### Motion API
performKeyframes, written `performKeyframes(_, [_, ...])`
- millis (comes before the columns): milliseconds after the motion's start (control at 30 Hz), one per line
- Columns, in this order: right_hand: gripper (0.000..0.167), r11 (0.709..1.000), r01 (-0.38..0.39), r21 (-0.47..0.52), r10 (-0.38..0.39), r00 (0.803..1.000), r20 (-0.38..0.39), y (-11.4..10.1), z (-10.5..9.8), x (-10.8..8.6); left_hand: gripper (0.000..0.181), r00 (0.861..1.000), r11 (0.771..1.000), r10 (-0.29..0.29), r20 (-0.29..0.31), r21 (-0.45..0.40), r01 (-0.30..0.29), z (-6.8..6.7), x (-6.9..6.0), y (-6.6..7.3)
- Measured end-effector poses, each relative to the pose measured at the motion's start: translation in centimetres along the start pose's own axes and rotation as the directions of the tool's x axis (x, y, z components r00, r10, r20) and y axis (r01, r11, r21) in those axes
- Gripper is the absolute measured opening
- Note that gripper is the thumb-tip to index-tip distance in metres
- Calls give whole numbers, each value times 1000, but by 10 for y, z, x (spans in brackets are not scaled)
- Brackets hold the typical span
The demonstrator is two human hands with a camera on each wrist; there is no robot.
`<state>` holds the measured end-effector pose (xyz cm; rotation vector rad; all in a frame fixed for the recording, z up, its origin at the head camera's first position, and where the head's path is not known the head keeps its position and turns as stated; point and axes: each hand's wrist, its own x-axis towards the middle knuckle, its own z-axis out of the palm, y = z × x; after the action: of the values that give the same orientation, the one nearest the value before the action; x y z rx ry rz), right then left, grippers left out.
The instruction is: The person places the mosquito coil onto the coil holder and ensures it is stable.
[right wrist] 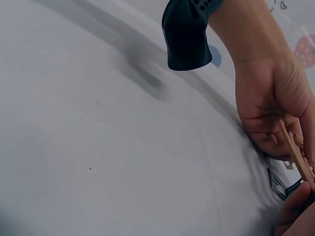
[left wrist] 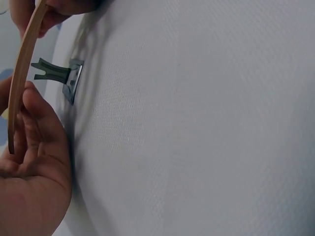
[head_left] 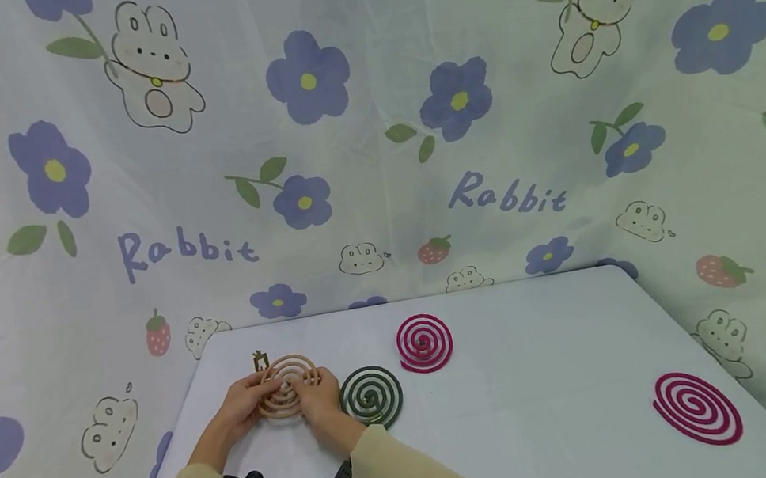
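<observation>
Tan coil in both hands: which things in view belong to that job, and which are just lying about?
Likely in the job:
tan coil, held by left hand and right hand;
small stand, close to it.

Seemingly just lying about:
green coil;
rear pink coil;
far-right pink coil.

The widest open stretch of the surface (head_left: 551, 378) lies between the far pink coil (head_left: 424, 343) and the rightmost pink coil (head_left: 696, 409); a hand could pass there freely. Between the far pink coil and the green coil (head_left: 371, 398) only a narrow gap remains. The green coil sits just beside the right hand (head_left: 321, 398), crowding that side. Left of the left hand (head_left: 240, 406), a slim strip runs to the edge. Past the raised tan coil (head_left: 290, 356), a small forked stand (head_left: 261, 360) obstructs a straight reach; farther back, the hanging cloth (head_left: 371, 145) bars the way.
</observation>
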<state>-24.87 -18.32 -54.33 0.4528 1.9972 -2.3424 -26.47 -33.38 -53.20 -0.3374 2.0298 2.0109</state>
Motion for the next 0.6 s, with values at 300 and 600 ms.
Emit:
performKeyframes(300, [15, 1000, -2, -12, 3, 1000, 8, 2, 0, 1, 63, 999, 999, 12, -32, 39, -11, 2, 0, -2])
performKeyframes(600, [15, 999, -10, -50, 11, 1000, 9, 1, 0, 2, 62, 998, 994, 29, -57, 109, -22, 1, 4, -2])
